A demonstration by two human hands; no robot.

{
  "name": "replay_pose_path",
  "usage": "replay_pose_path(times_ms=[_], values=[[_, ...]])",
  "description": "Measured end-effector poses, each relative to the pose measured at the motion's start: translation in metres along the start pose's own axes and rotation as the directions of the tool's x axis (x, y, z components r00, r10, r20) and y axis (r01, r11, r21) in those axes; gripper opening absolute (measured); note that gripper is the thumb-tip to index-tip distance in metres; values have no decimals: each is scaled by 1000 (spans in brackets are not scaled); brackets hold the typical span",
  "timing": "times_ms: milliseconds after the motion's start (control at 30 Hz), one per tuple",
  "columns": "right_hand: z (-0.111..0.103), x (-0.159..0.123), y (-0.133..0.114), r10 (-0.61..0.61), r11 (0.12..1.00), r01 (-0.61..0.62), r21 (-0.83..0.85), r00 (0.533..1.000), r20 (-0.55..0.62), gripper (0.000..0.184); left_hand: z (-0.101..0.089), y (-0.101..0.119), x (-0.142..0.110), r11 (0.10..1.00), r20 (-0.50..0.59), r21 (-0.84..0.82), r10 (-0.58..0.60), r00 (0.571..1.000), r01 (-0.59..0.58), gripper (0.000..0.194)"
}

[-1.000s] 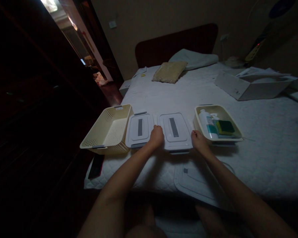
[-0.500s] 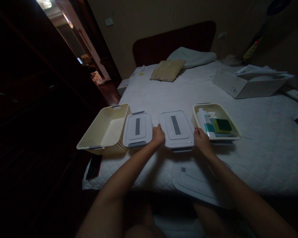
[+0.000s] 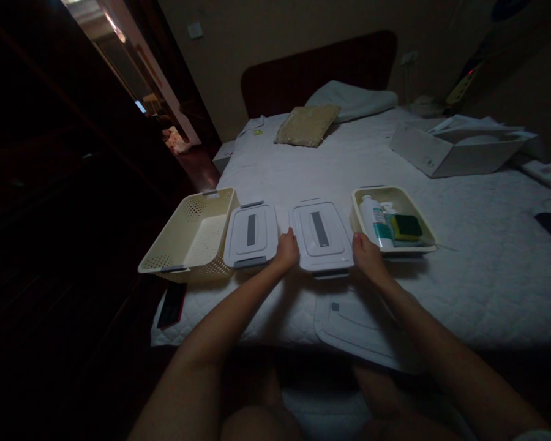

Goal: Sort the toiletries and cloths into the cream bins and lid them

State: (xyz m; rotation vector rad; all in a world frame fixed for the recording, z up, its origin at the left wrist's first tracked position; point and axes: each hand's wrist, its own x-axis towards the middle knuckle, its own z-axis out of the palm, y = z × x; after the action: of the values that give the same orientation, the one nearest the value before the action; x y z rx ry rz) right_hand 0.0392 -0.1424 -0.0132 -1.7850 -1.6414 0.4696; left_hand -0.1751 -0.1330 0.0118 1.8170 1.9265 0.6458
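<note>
A storage box with a white lid [image 3: 320, 237] and a grey strip on top sits on the bed between my hands. My left hand [image 3: 287, 250] is closed on its left side, and my right hand [image 3: 367, 256] grips the right side. Close to my left hand lies a smaller lidded box [image 3: 251, 237]. Just past my right hand stands an open cream bin [image 3: 422, 249] with a white bottle [image 3: 373, 217] and a green-and-yellow sponge [image 3: 406, 226] inside. The fingers under the box's sides are hidden.
An open cream basket [image 3: 183, 239] stands at the left, a dark phone-like slab [image 3: 172, 305] near it. A large loose lid [image 3: 358, 331] overhangs the bed's front edge. Farther back are a yellowish pillow [image 3: 307, 125] and a white carton [image 3: 441, 153] of papers.
The camera view has shifted slightly, so everything appears a little farther left and higher. Both hands stay on the sides of the same box.
</note>
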Motion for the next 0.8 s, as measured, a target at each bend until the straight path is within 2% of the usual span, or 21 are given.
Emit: replay_pose_path(times_ms=[133,233,300,367,433,467,500,567,633,800], values=[[-10,-8,-3,-176,983,175,-48,984,-30,51,-13,4,-9,977,98,179,103,990,-119,39],[-19,-16,-5,-356,918,333,-215,931,-75,47,-21,8,-20,892,74,329,303,950,-311,32],[-25,-20,-5,-477,845,435,-310,876,-69,45,-26,10,-28,775,91,430,474,876,-464,32],[-29,-23,-3,-602,754,560,-342,798,-22,43,-27,9,-36,612,176,491,627,758,-620,37],[-31,-25,0,-728,631,707,-320,682,70,44,-26,6,-43,439,304,492,722,621,-751,41],[-30,-26,3,-778,561,772,-299,615,127,44,-24,4,-47,374,356,485,742,569,-791,42],[-29,-27,5,-815,496,822,-280,552,176,44,-21,1,-49,330,392,481,747,536,-812,43],[-24,-29,12,-852,404,872,-276,469,234,44,-16,-3,-52,291,429,486,742,515,-824,41],[-18,-31,18,-866,364,877,-313,442,232,39,-12,-5,-50,271,444,495,738,508,-826,39],[-7,-34,28,-885,359,857,-369,438,157,29,-8,-8,-38,184,485,483,758,436,-856,33]])
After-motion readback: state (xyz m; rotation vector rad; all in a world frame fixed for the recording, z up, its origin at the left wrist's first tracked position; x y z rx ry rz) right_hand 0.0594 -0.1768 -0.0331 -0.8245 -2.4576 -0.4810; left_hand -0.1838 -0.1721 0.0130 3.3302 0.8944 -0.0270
